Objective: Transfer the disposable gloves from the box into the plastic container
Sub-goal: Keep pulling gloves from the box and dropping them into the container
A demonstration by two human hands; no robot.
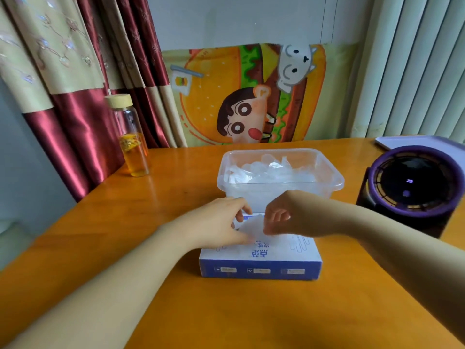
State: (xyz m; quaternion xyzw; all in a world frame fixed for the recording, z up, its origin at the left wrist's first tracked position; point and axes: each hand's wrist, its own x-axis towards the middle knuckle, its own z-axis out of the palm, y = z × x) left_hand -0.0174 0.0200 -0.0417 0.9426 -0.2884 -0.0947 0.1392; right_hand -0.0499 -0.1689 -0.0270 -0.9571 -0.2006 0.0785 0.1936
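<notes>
My left hand [221, 222] and right hand [279, 217] over blue-white glove box [259, 263] on table, fingers curled, both pinching clear glove [251, 226] at box opening. Just behind box: plastic container [337, 183], loose gloves [266, 170] piled inside. I judge film feather-light, limp, clingy, easily torn; best pinched at edge, drawn out slowly.

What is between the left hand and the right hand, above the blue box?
In the head view, a thin translucent glove lies between the left hand and right hand, over the box; both seem to pinch it.
</notes>
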